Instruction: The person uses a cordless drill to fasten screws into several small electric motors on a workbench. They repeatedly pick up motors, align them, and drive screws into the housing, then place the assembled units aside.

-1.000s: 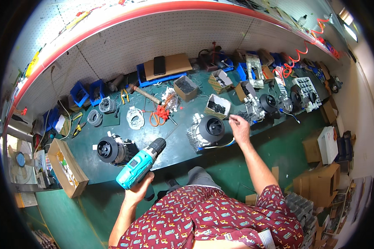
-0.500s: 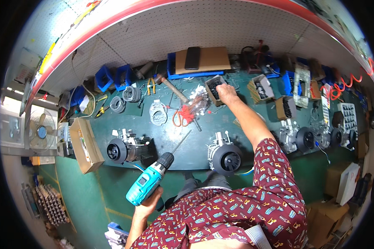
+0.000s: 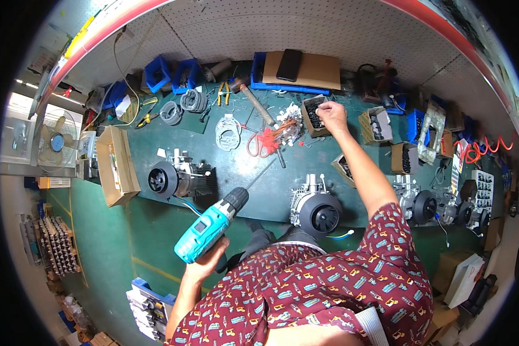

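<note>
My left hand (image 3: 207, 260) is wrapped round the grip of a teal cordless drill (image 3: 200, 230), whose long thin bit points up and away over the bench edge. At the far middle, my right hand (image 3: 333, 118) is at the right rim of a small cardboard box (image 3: 315, 131) of small black parts, probably screws. Its fingers are pinched together; whatever they hold is too small to make out. Nearest below that arm stands a metal motor unit with a black fan wheel (image 3: 320, 214). A similar unit (image 3: 181, 176) sits to the left, beyond the drill.
A hammer (image 3: 254, 104), red-handled scissors (image 3: 254, 144) and a grey ring-shaped part (image 3: 228, 134) lie mid-bench. Behind are a blue tray (image 3: 259, 69) with cardboard and a phone (image 3: 289, 64). More parts boxes (image 3: 376, 126) and motor units (image 3: 415, 202) stand right; an open carton (image 3: 116, 167) is left.
My right hand has drawn back from inside the small box to its right rim, fingers pinched. The drill stays in my left hand; the whole view has shifted slightly.
</note>
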{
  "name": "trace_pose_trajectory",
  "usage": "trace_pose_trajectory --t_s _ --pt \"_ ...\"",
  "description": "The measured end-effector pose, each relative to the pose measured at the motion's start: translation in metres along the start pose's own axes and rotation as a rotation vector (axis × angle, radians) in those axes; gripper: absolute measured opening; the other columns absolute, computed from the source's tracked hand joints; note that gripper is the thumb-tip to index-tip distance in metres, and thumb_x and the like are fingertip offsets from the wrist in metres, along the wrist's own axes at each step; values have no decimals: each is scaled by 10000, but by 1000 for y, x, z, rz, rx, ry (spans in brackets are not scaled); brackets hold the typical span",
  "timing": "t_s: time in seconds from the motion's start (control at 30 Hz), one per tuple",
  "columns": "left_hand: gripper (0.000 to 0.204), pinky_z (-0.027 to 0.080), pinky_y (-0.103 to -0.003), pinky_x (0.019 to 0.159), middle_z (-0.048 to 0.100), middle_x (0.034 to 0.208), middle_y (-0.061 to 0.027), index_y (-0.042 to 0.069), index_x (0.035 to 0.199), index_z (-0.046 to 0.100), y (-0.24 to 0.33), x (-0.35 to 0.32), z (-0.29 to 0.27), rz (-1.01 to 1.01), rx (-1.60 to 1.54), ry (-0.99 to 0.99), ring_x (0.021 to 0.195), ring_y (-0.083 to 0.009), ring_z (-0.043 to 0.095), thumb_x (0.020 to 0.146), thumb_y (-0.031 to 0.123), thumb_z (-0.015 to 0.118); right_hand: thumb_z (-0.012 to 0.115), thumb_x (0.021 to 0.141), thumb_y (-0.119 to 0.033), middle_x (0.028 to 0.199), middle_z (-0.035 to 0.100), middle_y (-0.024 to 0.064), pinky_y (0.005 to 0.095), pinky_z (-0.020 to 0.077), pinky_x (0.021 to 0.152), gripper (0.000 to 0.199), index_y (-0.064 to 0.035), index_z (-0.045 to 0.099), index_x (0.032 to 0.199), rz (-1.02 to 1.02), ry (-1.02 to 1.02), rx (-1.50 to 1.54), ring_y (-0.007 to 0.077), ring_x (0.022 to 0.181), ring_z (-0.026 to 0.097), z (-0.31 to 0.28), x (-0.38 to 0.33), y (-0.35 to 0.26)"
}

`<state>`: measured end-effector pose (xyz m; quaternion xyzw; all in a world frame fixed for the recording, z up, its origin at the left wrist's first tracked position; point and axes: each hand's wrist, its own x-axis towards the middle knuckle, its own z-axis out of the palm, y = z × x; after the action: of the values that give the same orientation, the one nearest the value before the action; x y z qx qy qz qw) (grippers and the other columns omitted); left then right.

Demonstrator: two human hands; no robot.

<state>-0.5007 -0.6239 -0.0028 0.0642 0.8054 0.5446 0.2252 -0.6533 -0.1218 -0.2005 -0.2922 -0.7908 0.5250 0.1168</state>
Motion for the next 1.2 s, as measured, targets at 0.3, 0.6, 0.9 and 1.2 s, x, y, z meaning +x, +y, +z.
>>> trace_pose_trajectory --t_s 0.3,0.6,0.9,1.2 --pt "211 535 -304 747 705 924 -18 38 1104 717 20 50 16 238 -53 -141 821 -124 641 908 76 783 694 950 -52 1032 720 119 314 625 746 247 -6 628 1183 317 -429 864 219 915 735 -51 -138 -92" --pt "212 534 -307 755 699 925 -25 29 1100 705 19 68 20 316 -115 -187 825 -132 640 908 77 779 676 979 -68 1038 712 112 338 628 857 171 -26 623 1136 337 -436 1135 236 970 728 -57 -160 -104" --pt "254 544 -316 814 711 996 -38 29 1149 699 8 74 9 211 -167 -223 892 -138 651 913 80 776 673 984 -81 1042 712 117 345 635 842 165 -16 620 1126 324 -423 1154 224 952 732 -51 -162 -109" --pt "249 557 -308 784 721 963 -7 64 1132 714 10 78 -13 259 -50 -249 871 -120 669 899 100 796 709 955 -62 1040 716 144 334 651 815 173 10 640 1096 373 -488 949 236 925 743 -57 -160 -116"
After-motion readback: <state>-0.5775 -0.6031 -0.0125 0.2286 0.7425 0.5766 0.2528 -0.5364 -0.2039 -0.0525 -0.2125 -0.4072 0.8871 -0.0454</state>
